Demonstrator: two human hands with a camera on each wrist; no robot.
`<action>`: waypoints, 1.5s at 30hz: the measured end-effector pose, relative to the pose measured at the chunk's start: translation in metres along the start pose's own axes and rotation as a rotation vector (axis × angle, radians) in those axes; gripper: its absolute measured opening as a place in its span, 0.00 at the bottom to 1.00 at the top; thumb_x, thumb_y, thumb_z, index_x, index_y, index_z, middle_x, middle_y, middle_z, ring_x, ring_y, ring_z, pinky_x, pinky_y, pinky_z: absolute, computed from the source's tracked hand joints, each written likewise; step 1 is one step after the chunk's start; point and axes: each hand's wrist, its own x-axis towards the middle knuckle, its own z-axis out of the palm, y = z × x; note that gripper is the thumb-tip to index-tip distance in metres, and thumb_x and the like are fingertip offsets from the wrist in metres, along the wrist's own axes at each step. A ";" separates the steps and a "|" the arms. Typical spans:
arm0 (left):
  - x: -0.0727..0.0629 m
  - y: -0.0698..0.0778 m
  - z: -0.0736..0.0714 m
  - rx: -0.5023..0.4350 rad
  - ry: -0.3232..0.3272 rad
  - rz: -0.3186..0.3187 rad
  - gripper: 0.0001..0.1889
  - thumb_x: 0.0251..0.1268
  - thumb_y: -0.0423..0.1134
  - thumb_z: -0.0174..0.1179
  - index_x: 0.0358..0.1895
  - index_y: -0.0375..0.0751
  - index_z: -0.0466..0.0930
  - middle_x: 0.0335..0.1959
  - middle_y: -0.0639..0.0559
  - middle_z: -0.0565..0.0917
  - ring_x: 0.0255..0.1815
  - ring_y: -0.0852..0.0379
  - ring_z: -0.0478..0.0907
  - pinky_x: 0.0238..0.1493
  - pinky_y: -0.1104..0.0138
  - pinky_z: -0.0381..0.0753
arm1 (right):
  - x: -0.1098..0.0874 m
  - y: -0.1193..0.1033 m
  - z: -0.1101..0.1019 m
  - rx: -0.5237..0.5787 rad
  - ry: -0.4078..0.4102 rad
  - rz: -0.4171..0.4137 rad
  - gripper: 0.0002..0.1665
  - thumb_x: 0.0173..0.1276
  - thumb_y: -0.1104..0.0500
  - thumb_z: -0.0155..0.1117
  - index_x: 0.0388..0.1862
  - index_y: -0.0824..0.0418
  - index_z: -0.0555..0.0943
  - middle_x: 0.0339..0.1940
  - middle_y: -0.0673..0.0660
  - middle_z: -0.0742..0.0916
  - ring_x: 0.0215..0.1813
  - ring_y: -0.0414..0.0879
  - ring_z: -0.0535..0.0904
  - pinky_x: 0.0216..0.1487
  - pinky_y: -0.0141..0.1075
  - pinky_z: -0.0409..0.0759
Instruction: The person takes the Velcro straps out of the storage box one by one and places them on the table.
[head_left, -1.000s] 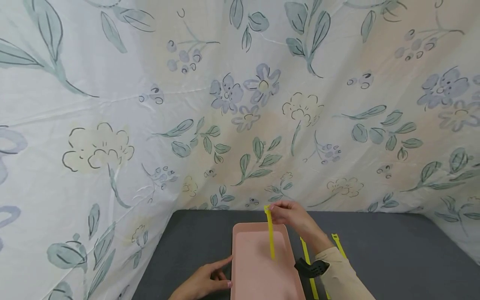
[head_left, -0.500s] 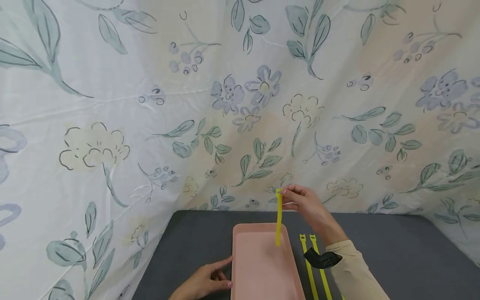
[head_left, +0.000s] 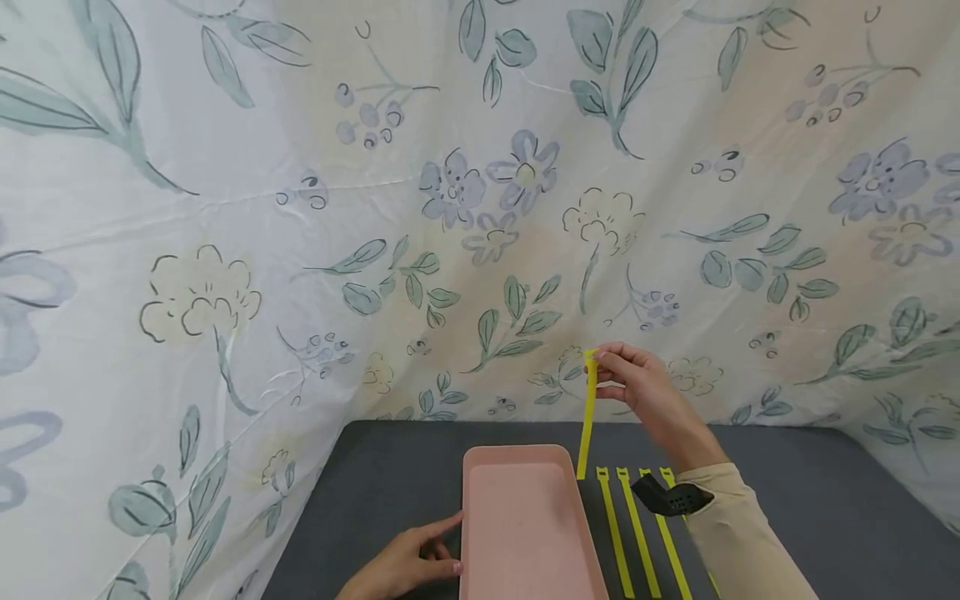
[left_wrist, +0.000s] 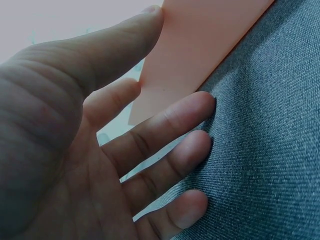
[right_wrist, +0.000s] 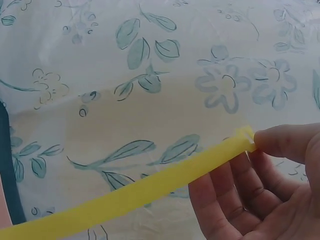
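My right hand (head_left: 652, 387) pinches the slotted head of a yellow hook-and-loop cable tie (head_left: 587, 417) between thumb and fingers. The strap hangs down just past the far right corner of the pink tray (head_left: 521, 525); in the right wrist view the cable tie (right_wrist: 125, 195) runs diagonally to the lower left. At the tray's left side, the thumb and index fingertip of my left hand (head_left: 407, 560) touch the edge. In the left wrist view the other fingers of this hand (left_wrist: 100, 125) rest loosely extended on the grey cloth.
Several more yellow cable ties (head_left: 614, 533) lie side by side on the dark grey table (head_left: 795, 508), right of the tray, partly hidden by the right forearm with its black wrist camera (head_left: 673, 495). A floral curtain (head_left: 480, 208) hangs behind and at the sides.
My right hand has risen and moved right, carrying the cable tie from over the tray to beyond its right edge. More cable ties on the table have come into view. The left hand stays put.
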 end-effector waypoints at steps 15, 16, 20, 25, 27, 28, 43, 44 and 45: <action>-0.002 0.002 0.006 0.001 0.038 -0.010 0.37 0.68 0.46 0.67 0.78 0.45 0.64 0.37 0.54 0.85 0.36 0.63 0.78 0.38 0.70 0.75 | -0.008 -0.008 -0.031 -0.006 0.099 0.010 0.15 0.75 0.46 0.62 0.48 0.55 0.80 0.38 0.48 0.84 0.39 0.41 0.82 0.42 0.35 0.86; -0.002 0.002 0.006 0.005 0.044 -0.008 0.37 0.68 0.46 0.67 0.77 0.45 0.64 0.36 0.54 0.85 0.35 0.64 0.78 0.38 0.70 0.75 | -0.007 -0.008 -0.033 -0.012 0.102 0.009 0.15 0.75 0.45 0.63 0.48 0.55 0.80 0.38 0.48 0.84 0.39 0.41 0.82 0.42 0.35 0.86; -0.001 0.001 0.006 0.008 0.055 0.008 0.37 0.68 0.45 0.67 0.77 0.45 0.64 0.36 0.53 0.85 0.34 0.65 0.77 0.36 0.71 0.74 | -0.006 -0.006 -0.041 -0.045 0.120 0.006 0.15 0.75 0.45 0.62 0.48 0.54 0.81 0.37 0.48 0.84 0.38 0.41 0.81 0.40 0.35 0.86; -0.001 0.000 0.007 0.005 0.055 0.002 0.37 0.67 0.46 0.68 0.77 0.44 0.64 0.35 0.54 0.85 0.34 0.65 0.77 0.36 0.71 0.74 | -0.010 -0.003 -0.054 -0.110 0.149 0.025 0.15 0.76 0.43 0.60 0.49 0.52 0.80 0.37 0.46 0.84 0.38 0.41 0.81 0.39 0.36 0.85; -0.001 0.000 0.007 0.005 0.056 -0.002 0.37 0.67 0.46 0.68 0.77 0.45 0.64 0.35 0.55 0.85 0.34 0.65 0.77 0.36 0.71 0.74 | -0.012 -0.001 -0.060 -0.148 0.166 0.036 0.16 0.76 0.42 0.59 0.50 0.51 0.80 0.37 0.44 0.85 0.38 0.40 0.81 0.39 0.36 0.85; -0.001 0.001 0.007 0.002 0.055 -0.004 0.37 0.67 0.46 0.68 0.77 0.45 0.64 0.35 0.55 0.85 0.33 0.65 0.76 0.35 0.71 0.73 | -0.012 -0.001 -0.063 -0.159 0.174 0.042 0.16 0.76 0.41 0.59 0.50 0.51 0.80 0.37 0.43 0.85 0.38 0.40 0.81 0.39 0.36 0.85; 0.000 0.002 0.003 0.006 0.044 -0.018 0.37 0.68 0.47 0.67 0.77 0.45 0.64 0.35 0.55 0.85 0.34 0.64 0.77 0.36 0.70 0.73 | -0.020 0.024 -0.106 -0.269 0.250 0.130 0.18 0.77 0.39 0.56 0.52 0.49 0.78 0.35 0.37 0.84 0.37 0.39 0.80 0.36 0.37 0.81; 0.001 0.003 0.003 0.009 0.044 -0.021 0.37 0.68 0.47 0.67 0.77 0.45 0.64 0.35 0.54 0.85 0.33 0.64 0.77 0.36 0.70 0.73 | -0.021 0.026 -0.109 -0.271 0.247 0.140 0.17 0.77 0.39 0.55 0.51 0.48 0.78 0.36 0.36 0.84 0.38 0.39 0.80 0.36 0.37 0.81; 0.001 0.003 0.003 0.012 0.043 -0.019 0.37 0.68 0.47 0.67 0.77 0.45 0.64 0.35 0.54 0.85 0.34 0.64 0.77 0.35 0.70 0.73 | -0.022 0.029 -0.112 -0.267 0.245 0.149 0.16 0.77 0.39 0.55 0.50 0.46 0.78 0.36 0.36 0.84 0.38 0.39 0.80 0.36 0.37 0.80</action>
